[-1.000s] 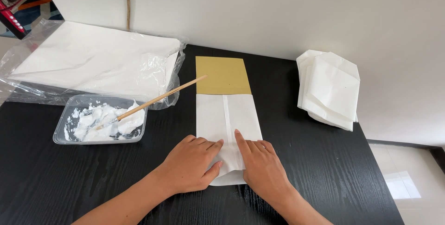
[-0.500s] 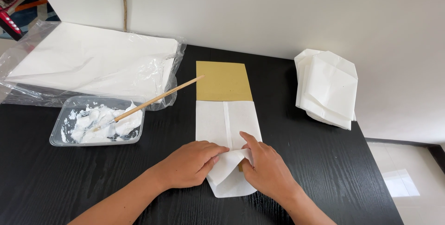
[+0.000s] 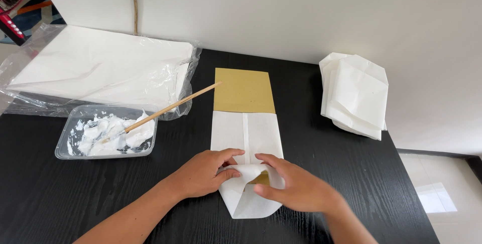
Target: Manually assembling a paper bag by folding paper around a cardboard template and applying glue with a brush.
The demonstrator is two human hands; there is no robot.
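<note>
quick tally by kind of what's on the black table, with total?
Folded white paper bag on brown card template, under the left hand and right hand: 1
Stack of finished white bags: 1
Plastic-wrapped pack of white paper sheets: 1
Clear tray of white paste: 1
Wooden-handled brush: 1
Total: 5

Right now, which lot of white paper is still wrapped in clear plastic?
The big flat stack of white sheets at the table's far left; the folded white paper pile at far right lies bare.
</note>
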